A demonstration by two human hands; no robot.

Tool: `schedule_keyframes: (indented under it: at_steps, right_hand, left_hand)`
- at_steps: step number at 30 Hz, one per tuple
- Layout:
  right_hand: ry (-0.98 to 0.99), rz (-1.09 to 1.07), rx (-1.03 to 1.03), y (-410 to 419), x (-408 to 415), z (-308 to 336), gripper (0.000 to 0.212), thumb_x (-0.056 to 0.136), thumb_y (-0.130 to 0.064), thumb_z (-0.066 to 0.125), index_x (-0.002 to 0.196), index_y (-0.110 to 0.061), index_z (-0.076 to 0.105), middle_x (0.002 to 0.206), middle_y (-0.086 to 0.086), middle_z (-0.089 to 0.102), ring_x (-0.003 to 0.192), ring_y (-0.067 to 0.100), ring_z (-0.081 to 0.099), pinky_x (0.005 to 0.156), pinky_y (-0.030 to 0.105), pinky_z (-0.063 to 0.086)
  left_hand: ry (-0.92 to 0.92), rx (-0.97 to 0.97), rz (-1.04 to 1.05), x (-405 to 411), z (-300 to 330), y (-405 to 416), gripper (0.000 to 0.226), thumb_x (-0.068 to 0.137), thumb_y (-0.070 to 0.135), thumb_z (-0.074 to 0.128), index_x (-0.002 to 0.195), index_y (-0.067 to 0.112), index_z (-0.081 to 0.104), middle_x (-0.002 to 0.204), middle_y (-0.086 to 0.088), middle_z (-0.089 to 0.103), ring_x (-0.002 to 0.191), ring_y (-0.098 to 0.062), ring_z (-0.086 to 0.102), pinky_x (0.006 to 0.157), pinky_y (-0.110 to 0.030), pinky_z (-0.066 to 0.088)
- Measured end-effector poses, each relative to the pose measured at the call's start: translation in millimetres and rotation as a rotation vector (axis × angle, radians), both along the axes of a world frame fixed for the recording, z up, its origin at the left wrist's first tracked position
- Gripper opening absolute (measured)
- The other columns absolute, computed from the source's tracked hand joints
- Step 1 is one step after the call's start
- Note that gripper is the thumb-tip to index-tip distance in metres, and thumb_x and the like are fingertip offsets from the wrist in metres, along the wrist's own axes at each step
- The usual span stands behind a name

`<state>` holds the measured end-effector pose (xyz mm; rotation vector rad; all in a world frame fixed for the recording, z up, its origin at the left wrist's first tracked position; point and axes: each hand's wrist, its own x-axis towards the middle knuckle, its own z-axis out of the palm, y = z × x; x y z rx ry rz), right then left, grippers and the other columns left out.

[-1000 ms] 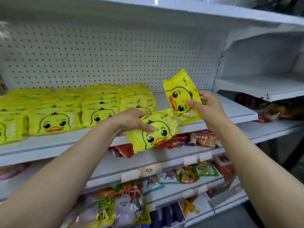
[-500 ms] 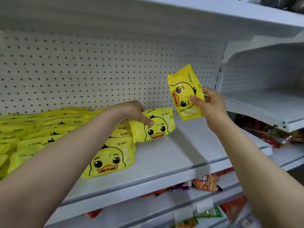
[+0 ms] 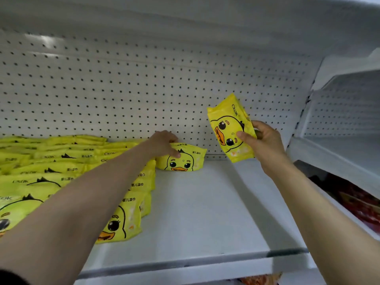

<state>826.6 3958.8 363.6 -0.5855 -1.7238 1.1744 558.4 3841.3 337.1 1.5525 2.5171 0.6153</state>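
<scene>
So the person is standing at a white shelf (image 3: 205, 212) with a pegboard (image 3: 144, 89) back, both bare arms stretched in. The left hand (image 3: 164, 144) is curled over a yellow duck pack (image 3: 186, 160) at the back of the shelf, right up against the pegboard. The fingers go over the top edge and the thumb is on the front, so it's got a proper grip. The pack looks stood on its long edge on the shelf, duck face out toward us. It sits at 3 o'clock of the pile (image 3: 61, 161), very close to it. Can't tell if they actually touch, since the forearm covers that spot.

The right hand (image 3: 261, 138) is up in the air at about 2 o'clock from the left one, clamped on a second pack (image 3: 229, 130). The thumb lies across the duck's face and the other fingers wrap round behind. This one is held more or less upright, its top leaning toward 11 o'clock and its bottom end hanging clear above the shelf. The hands are apart, with a stretch of pegboard showing between them.

The pile takes up the 9 o'clock side of the shelf. It's the same yellow packs laid flat and overlapping in rows, all the way back to the pegboard. The front pack (image 3: 121, 221), down at 7 o'clock, shows its duck face, half hidden by the left forearm. Off at 3 o'clock there's a side shelf (image 3: 339, 149), also white. Under it at 4 o'clock are some red packets (image 3: 359, 204), too blurry to read.
</scene>
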Motion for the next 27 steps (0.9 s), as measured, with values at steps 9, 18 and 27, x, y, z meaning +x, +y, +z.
schedule_keyframes:
  at_steps: [9,18,27]
  right_hand:
    - [-0.015,0.060,0.001,23,-9,-13,0.024,0.083,-0.007,0.074,0.102,-0.021,0.069,0.088,-0.006,0.075,0.077,0.010,0.071,0.061,0.023,0.056]
    - [-0.018,0.100,-0.001,27,-20,-17,0.022,0.083,-0.007,0.075,0.097,-0.023,0.069,0.083,-0.008,0.074,0.072,0.005,0.070,0.057,0.018,0.053]
    - [-0.012,0.108,-0.002,31,-18,-22,0.022,0.084,-0.006,0.074,0.100,-0.020,0.069,0.089,-0.004,0.074,0.076,0.008,0.071,0.062,0.022,0.057]
  left_hand:
    - [0.069,0.037,0.069,-20,-13,11,0.064,0.069,0.044,0.082,0.126,0.022,0.062,0.126,0.002,0.058,0.118,-0.020,0.051,0.089,-0.026,0.036]
    - [0.200,0.036,0.111,-20,-10,19,0.047,0.065,0.046,0.082,0.104,0.025,0.064,0.102,0.006,0.060,0.099,-0.018,0.057,0.074,-0.029,0.045]
    - [0.279,0.087,0.088,-23,-10,25,0.041,0.067,0.033,0.084,0.096,0.018,0.059,0.097,0.005,0.052,0.094,-0.018,0.050,0.071,-0.030,0.041]
